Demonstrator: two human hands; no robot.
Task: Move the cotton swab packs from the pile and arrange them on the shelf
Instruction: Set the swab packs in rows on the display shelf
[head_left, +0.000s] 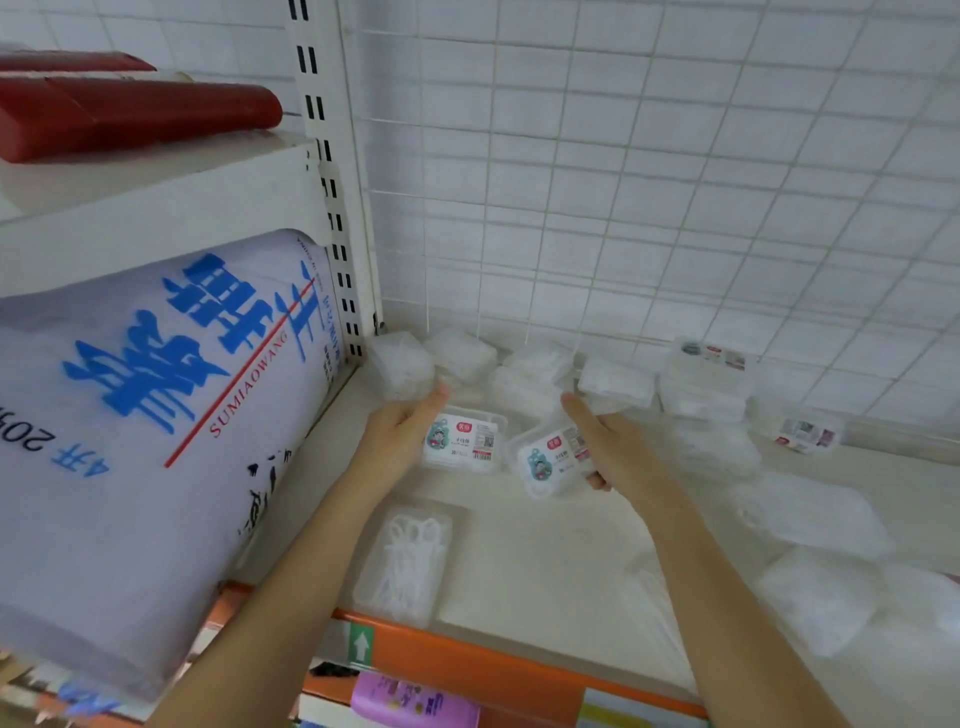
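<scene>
Two bare forearms come in from the bottom edge of the frame and reach over the orange front rail (467, 660) of a cream shelf (545, 561). At the centre, the right hand (618, 447) grips a clear pack with a cartoon label (553, 460), its fingers curled round the pack's right side, and holds it tilted just above the shelf. Just left of it, a second labelled pack (464, 441) lies flat on the shelf; the left hand (400, 428) is at its left edge with curled fingers, but I cannot tell if it holds this pack or only touches it. Lower centre, one clear pack (405, 558) lies label-down near the rail. Along the wire grid back (623, 208), a loose pile of packs (519, 369) runs from centre to the right, and more blurred packs (815, 561) lie at the lower right. At left, a big white sack with blue characters (156, 415) leans beside the shelf, and in the upper left a red object (135, 117) lies on a higher shelf.
</scene>
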